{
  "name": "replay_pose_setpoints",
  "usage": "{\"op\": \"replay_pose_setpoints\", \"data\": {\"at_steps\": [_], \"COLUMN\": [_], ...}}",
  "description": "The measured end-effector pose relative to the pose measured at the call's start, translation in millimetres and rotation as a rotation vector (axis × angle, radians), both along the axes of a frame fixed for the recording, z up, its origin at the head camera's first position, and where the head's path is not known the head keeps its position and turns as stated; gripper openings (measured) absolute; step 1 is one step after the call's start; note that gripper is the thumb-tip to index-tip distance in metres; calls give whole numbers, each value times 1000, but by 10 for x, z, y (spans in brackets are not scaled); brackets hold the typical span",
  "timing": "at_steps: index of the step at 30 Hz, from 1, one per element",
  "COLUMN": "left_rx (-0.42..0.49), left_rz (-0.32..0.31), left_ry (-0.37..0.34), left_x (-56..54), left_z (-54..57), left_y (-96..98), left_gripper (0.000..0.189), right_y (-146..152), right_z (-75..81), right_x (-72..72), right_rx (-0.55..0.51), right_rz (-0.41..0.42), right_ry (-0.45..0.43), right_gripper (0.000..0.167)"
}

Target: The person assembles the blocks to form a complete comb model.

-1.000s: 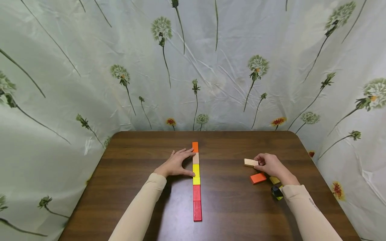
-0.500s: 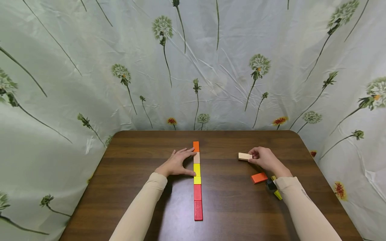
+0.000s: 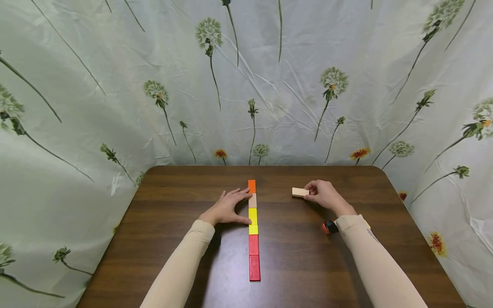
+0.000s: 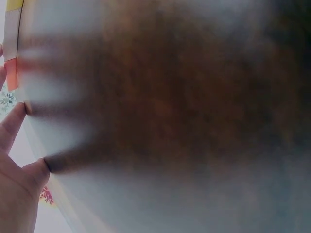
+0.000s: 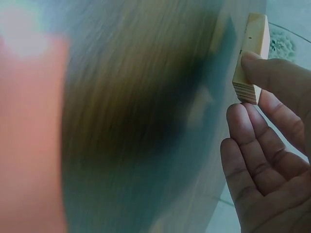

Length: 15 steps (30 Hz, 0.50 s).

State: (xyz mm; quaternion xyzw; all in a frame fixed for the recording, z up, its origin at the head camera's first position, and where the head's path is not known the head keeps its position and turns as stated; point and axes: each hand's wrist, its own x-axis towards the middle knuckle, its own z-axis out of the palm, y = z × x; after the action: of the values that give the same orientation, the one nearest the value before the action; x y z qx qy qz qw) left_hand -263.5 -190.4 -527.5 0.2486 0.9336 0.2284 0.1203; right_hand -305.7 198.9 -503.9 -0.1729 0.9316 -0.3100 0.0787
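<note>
A straight row of flat blocks runs down the middle of the table: an orange block (image 3: 252, 185) at the far end, a plain wood block (image 3: 253, 201), two yellow blocks (image 3: 253, 215) and two red blocks (image 3: 254, 267) nearest me. My left hand (image 3: 227, 208) rests along the row's left side, fingers spread, fingertips at the orange and wood blocks and thumb at the yellow ones. My right hand (image 3: 326, 196) pinches a pale wooden block (image 3: 300, 192) by its right end, right of the row. In the right wrist view, thumb and index finger grip this wooden block (image 5: 250, 58) above the table.
The brown wooden table (image 3: 185, 184) has a rounded far edge, with a flower-printed curtain (image 3: 285, 85) behind it. An orange block (image 3: 325, 229) lies under my right wrist, mostly hidden by the black wrist camera (image 3: 331, 226). A yellow edge peeks out beside the sleeve.
My right hand has carried the wooden block leftward and farther from me, toward the row's far end. The loose orange block is now mostly covered by the wrist. My left hand has stayed put.
</note>
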Motion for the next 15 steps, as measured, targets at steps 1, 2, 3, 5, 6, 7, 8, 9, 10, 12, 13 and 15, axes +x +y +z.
{"op": "replay_pose_setpoints", "data": {"at_steps": [1,2,3,5,6,7,8,9,10,12,13,15], "left_rx": [2,6,8,14,19,18,19,19,20,20,15,21], "left_rz": [0,-1,-1,-2,-4,-5,-5,-6,-6,-7,-6,-6], "left_ry": [0,-1,-1,-2,0,2,7,11,15,23,26,26], "left_x": [2,4,7,13,16,20,23,26,30,37,42,50], "left_z": [1,4,5,6,3,1,-6,-10,-13,-18,-20,-16], "left_y": [-1,-1,-1,-2,-1,-1,-2,-2,-2,-1,-1,0], "left_gripper": [97,97,97,97,97,97,97,97,97,97,97,97], "right_y": [-29,-58,-88,-146,-173,-200,-227,-253,-276,-322,-344,-395], "right_z": [-7,-13,-17,-25,-27,-30,-31,-34,-37,-43,-45,-46], "right_x": [-17,-30,-43,-64,-75,-86,-95,-107,-117,-139,-147,-165], "right_rx": [-2,-5,-7,-8,-8,-8,-14,-16,-20,-30,-37,-43], "right_rz": [3,4,2,4,4,1,-2,-4,-5,-5,-5,-6], "right_ry": [2,1,-2,-8,-11,-12,-14,-14,-14,-14,-14,-14], "right_gripper": [23,23,23,23,23,23,23,23,23,23,22,22]}}
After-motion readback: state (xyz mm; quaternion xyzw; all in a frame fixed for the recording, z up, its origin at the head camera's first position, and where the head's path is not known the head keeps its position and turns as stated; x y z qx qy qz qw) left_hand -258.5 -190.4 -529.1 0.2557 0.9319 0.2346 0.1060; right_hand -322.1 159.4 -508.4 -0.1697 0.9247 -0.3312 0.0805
